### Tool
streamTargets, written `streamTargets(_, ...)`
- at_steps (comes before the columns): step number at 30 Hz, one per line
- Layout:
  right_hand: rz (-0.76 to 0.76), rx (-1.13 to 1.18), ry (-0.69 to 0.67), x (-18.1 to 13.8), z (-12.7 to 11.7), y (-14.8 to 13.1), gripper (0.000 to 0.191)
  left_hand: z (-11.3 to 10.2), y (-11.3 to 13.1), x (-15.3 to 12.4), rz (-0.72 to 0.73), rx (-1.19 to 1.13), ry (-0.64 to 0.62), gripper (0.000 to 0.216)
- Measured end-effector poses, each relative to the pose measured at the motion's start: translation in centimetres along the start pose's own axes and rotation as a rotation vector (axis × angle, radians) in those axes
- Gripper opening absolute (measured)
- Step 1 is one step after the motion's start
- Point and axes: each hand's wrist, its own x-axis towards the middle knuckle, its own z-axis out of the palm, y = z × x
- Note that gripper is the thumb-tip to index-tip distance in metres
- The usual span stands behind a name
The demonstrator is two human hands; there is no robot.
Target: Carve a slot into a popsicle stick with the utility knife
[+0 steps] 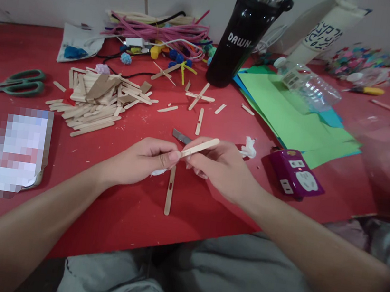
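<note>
A wooden craft stick (202, 148) is raised above the red table, slanting up to the right, with a small cut mark near its left end. My left hand (142, 160) pinches that end between thumb and fingers. Curled around the stick from the other side, my right hand (226, 169) has its thumb against it. A cutter blade (181, 136) shows just behind my right fingers; whether they hold its handle is hidden. Below my hands lies a craft stick with a slot (169, 197). Another slotted stick (199, 122) lies beyond them, near a crossed pair of sticks (199, 97).
A pile of craft sticks (93, 101), green scissors (25, 83) and a phone (17, 154) lie left. Behind stand a black tumbler (243, 37) and bundled pipe cleaners (160, 31). Right are green paper sheets (292, 115), a plastic bottle (310, 89) and a purple socket box (295, 173).
</note>
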Motion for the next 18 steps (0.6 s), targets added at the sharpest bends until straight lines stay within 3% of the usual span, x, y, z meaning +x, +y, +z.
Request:
streamTargets(5, 0.061, 0.012, 0.010, -0.08, -0.13, 0.16, 0.005, -0.04, 0.04, -0.07, 0.010, 0.003, 0.031, 0.039)
streamTargets(10, 0.011, 0.124, -0.037, -0.17, -0.56, 0.30, 0.010, -0.09, -0.09, -0.09, 0.011, -0.009, 0.049, 0.037)
streamTargets(18, 0.001, -0.014, -0.064, -0.26, -0.91, 0.12, 0.011, -0.11, 0.11, 0.00, -0.009, 0.016, 0.015, 0.038)
